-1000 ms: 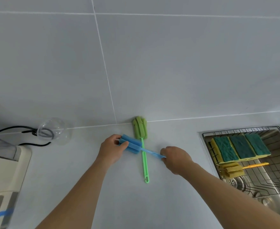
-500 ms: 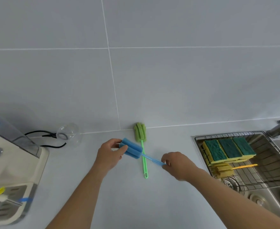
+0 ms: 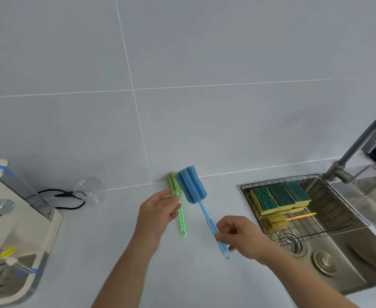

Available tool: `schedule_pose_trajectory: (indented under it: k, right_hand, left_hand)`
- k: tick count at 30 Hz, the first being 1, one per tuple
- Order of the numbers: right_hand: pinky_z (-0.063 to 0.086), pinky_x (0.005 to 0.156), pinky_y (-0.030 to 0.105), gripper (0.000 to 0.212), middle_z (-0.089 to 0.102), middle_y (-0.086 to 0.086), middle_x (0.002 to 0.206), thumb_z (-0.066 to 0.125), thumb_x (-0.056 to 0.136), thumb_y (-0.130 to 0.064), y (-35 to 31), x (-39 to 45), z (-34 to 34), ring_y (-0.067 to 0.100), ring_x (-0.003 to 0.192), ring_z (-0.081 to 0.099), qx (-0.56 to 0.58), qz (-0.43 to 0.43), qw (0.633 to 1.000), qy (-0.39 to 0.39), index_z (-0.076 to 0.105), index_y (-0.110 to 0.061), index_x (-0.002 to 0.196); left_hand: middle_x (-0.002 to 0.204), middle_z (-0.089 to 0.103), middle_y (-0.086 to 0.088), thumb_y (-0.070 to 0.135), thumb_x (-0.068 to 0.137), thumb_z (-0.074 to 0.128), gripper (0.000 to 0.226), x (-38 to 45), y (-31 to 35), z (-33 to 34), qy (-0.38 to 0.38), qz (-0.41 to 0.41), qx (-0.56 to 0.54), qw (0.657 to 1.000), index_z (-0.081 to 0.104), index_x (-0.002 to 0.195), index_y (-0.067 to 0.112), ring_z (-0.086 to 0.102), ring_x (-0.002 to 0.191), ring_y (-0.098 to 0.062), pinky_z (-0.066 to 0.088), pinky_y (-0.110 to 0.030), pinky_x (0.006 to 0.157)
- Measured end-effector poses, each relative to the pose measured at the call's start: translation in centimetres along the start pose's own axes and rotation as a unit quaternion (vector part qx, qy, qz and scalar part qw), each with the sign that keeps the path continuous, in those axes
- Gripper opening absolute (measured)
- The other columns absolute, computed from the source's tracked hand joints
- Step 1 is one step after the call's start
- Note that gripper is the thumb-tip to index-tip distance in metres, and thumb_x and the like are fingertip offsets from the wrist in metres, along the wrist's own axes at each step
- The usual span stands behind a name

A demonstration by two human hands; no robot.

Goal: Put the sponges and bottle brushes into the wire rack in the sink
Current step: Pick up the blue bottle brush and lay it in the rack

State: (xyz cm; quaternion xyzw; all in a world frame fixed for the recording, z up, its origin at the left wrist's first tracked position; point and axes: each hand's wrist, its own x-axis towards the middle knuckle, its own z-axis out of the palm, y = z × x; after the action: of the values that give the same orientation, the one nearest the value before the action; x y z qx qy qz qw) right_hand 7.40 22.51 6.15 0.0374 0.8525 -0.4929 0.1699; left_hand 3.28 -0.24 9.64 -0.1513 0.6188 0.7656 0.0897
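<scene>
My right hand [image 3: 241,237] pinches the lower handle of the blue bottle brush [image 3: 191,187] and holds it tilted above the counter, foam head up and to the left. My left hand [image 3: 158,213] is off the blue head, fingers loosely apart, with its fingertips at the handle of the green bottle brush [image 3: 181,218]. That brush lies on the counter with its head against the wall, partly hidden behind the blue foam. The wire rack [image 3: 282,180] sits in the sink's left end. It holds three yellow-and-green sponges [image 3: 280,197] and a yellow bottle brush [image 3: 276,222].
A grey faucet [image 3: 358,150] arches over the steel sink [image 3: 342,258], behind the rack's right end. At the left stand a cream appliance [image 3: 11,221], a clear plastic cup [image 3: 89,192] on its side and a black cable [image 3: 65,196] by the wall.
My left hand has let go of the blue foam head. My right hand has lifted the blue brush off the green one and swung its head upward. The camera has tilted up and right.
</scene>
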Motion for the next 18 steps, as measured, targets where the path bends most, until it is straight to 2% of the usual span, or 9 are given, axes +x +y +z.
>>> schedule_pose_trajectory:
  k: [4,8,14,18]
  right_hand:
    - [0.061,0.068,0.032,0.009,0.058,0.001,0.068,0.073,0.088,-0.014,-0.1,-1.7,0.5,0.011,0.063,0.058,0.078,-0.009,0.997,0.019,0.07,-0.006,0.092]
    - [0.06,0.067,0.032,0.005,0.064,0.0,0.068,0.071,0.089,-0.011,-0.2,-2.7,0.2,0.012,0.065,0.062,0.131,-0.027,0.99,0.037,0.07,-0.006,0.091]
    - [0.062,0.071,0.036,0.007,0.072,0.003,0.076,0.071,0.09,-0.013,0.1,-3.2,-1.4,0.014,0.069,0.068,0.157,-0.032,0.986,0.037,0.071,-0.007,0.094]
    - [0.063,0.071,0.036,0.009,0.074,0.008,0.082,0.074,0.088,-0.019,1.1,-3.5,-4.2,0.015,0.071,0.069,0.135,-0.019,0.99,0.044,0.072,-0.016,0.096]
  left_hand:
    - [0.095,0.076,-0.004,0.016,0.086,0.07,0.02,-2.1,-2.1,2.9,-0.051,0.002,0.102,0.993,0.072,0.105,0.018,0.073,0.09,-0.017,0.059,-0.032,0.085]
    - [0.088,0.078,0.004,0.017,0.086,0.071,0.013,-3.3,-3.0,5.3,-0.109,0.036,0.162,0.98,0.075,0.098,0.021,0.073,0.086,-0.013,0.06,-0.029,0.081]
    - [0.082,0.077,0.007,0.017,0.086,0.071,0.009,-3.7,-3.2,7.9,-0.083,0.094,0.225,0.966,0.076,0.092,0.019,0.071,0.079,-0.011,0.06,-0.027,0.075]
    - [0.079,0.075,0.008,0.016,0.087,0.07,0.006,-3.6,-3.4,10.6,-0.078,0.128,0.262,0.953,0.075,0.088,0.02,0.069,0.074,-0.003,0.055,-0.015,0.067]
